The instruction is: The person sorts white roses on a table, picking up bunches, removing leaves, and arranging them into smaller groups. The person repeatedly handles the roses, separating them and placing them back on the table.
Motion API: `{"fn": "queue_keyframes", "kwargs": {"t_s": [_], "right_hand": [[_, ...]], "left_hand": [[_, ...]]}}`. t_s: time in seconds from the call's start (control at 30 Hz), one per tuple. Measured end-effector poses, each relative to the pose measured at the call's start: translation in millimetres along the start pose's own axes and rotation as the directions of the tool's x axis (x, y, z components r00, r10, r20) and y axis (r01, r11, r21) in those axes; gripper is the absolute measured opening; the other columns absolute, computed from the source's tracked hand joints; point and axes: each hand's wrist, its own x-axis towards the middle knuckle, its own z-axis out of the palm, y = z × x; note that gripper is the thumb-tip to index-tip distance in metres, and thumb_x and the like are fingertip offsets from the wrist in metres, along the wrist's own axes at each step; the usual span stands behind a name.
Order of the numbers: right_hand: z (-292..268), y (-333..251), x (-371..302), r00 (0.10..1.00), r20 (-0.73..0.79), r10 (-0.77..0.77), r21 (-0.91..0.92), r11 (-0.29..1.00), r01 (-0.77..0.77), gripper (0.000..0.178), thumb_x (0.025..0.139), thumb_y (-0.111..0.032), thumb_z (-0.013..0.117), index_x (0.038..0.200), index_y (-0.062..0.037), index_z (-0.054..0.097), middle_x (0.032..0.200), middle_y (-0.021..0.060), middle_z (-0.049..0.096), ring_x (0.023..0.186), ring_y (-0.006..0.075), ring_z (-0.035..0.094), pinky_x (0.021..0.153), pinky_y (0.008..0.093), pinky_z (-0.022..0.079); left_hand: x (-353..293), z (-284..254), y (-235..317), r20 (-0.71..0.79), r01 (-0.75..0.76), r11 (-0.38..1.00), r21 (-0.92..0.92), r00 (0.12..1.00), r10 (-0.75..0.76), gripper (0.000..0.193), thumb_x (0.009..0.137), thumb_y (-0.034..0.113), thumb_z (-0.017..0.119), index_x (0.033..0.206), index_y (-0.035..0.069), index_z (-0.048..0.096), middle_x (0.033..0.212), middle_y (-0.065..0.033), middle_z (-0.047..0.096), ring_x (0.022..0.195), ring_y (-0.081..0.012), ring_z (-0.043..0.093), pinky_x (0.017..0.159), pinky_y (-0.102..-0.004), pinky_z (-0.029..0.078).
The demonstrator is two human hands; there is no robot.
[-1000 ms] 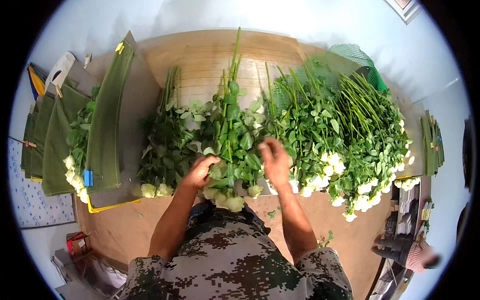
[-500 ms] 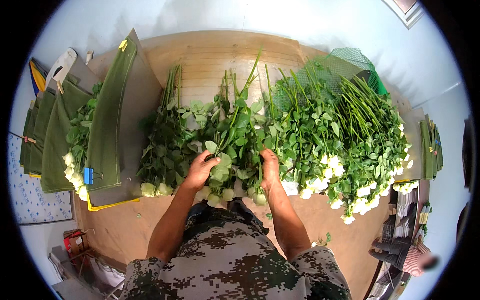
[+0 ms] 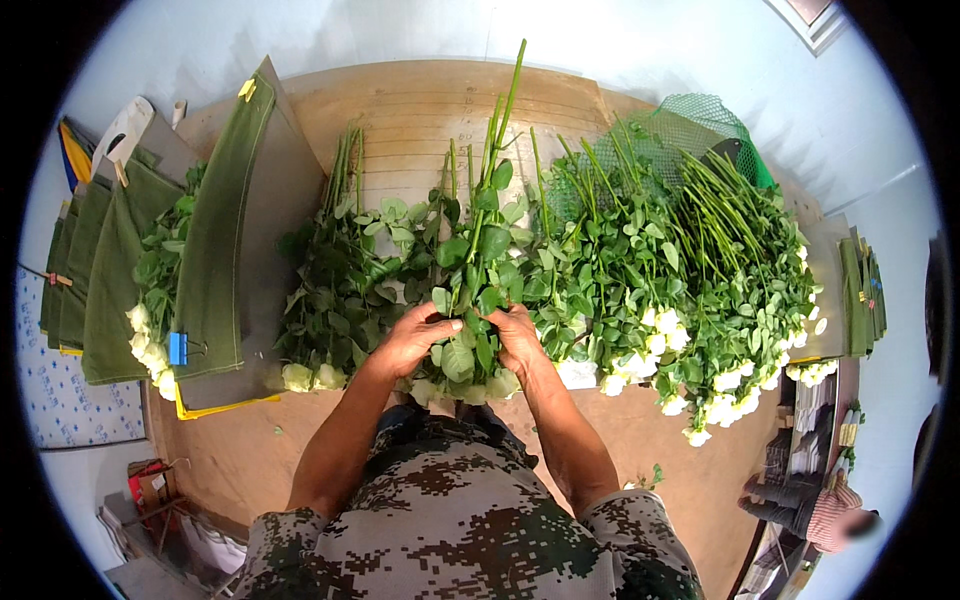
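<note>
My left hand (image 3: 415, 338) and my right hand (image 3: 515, 338) have drawn close together over the middle of the bench. Between them, both sets of fingers are closed around a few leafy white roses (image 3: 490, 235), whose bare stem ends point to the far side. The pale blooms (image 3: 465, 390) hang over the near edge, below my hands. Leaves partly hide my fingertips. Loose roses (image 3: 335, 260) lie left of my left hand. To the right of my right hand is a larger heap of white roses (image 3: 650, 270).
The wooden bench (image 3: 430, 95) carries ruled lines. Green mesh (image 3: 700, 125) lies at its far right. Upright boards with green cloth (image 3: 215, 240) stand at the left, holding more roses (image 3: 150, 340). Another person (image 3: 815, 510) is at the lower right.
My right hand has moved left toward my left hand, which has shifted slightly right. The held stems now stand straighter and reach further toward the far edge.
</note>
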Motion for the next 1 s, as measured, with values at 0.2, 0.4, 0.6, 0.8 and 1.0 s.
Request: {"fn": "queue_keyframes", "kwargs": {"t_s": [0.2, 0.4, 0.6, 0.8, 1.0], "right_hand": [[-16.5, -15.6, -5.9, 0.929, -0.367, -0.043, -0.281, 0.957, -0.066, 0.046, 0.072, -0.025, 0.075, 0.105, -0.0072, 0.049, 0.11, 0.0095, 0.054, 0.103, 0.0198, 0.049, 0.089, 0.0334, 0.039], [-53.2, -34.9, -11.9, 0.961, -0.21, -0.182, -0.481, 0.875, 0.061, 0.031, 0.077, -0.015, 0.069, 0.102, 0.0013, 0.059, 0.093, 0.0073, 0.062, 0.074, 0.0146, 0.055, 0.065, 0.0268, 0.046], [-77.9, -77.7, -47.7, 0.87, -0.334, -0.363, -0.48, 0.86, 0.175, 0.02, 0.081, -0.014, 0.067, 0.093, 0.0011, 0.063, 0.076, 0.0012, 0.061, 0.06, 0.0099, 0.048, 0.056, 0.025, 0.038], [-87.9, -77.8, -64.2, 0.794, -0.432, -0.426, -0.339, 0.893, 0.295, 0.022, 0.081, -0.016, 0.066, 0.095, -0.0001, 0.062, 0.083, 0.0027, 0.061, 0.069, 0.0126, 0.05, 0.065, 0.0283, 0.04], [-88.3, -58.8, -60.2, 0.807, -0.441, -0.393, -0.359, 0.901, 0.243, 0.028, 0.081, -0.022, 0.067, 0.098, 0.0005, 0.062, 0.089, 0.0039, 0.062, 0.077, 0.0138, 0.053, 0.073, 0.0286, 0.041]], "left_hand": [[-7.0, -19.7, 25.6, -0.086, 0.001, 0.972, -0.234, 0.996, -0.022, 0.028, 0.084, 0.01, 0.055, 0.109, -0.001, 0.055, 0.099, -0.0096, 0.061, 0.086, -0.0207, 0.063, 0.075, -0.0368, 0.055], [-30.0, -26.9, 68.4, -0.22, -0.004, 0.971, -0.241, 0.974, -0.051, 0.03, 0.086, 0.012, 0.053, 0.114, 0.001, 0.053, 0.106, -0.0119, 0.059, 0.092, -0.0248, 0.062, 0.074, -0.0417, 0.056], [-30.2, -51.2, 53.4, -0.336, -0.287, 0.932, 0.22, 0.875, 0.349, 0.026, 0.083, 0.019, 0.056, 0.104, 0.003, 0.054, 0.096, -0.0098, 0.058, 0.078, -0.0214, 0.059, 0.063, -0.035, 0.052], [-2.9, -14.1, -1.1, -0.348, 0.073, 0.996, 0.055, 0.936, -0.05, 0.054, 0.083, 0.023, 0.057, 0.13, 0.0, 0.043, 0.116, -0.012, 0.056, 0.107, -0.0224, 0.052, 0.092, -0.0354, 0.041], [70.3, -29.2, -102.5, -0.395, 0.203, 0.835, 0.511, 0.918, 0.019, 0.037, 0.088, 0.027, 0.052, 0.115, 0.0, 0.053, 0.111, -0.0162, 0.056, 0.1, -0.0314, 0.054, 0.086, -0.0414, 0.04]]}}
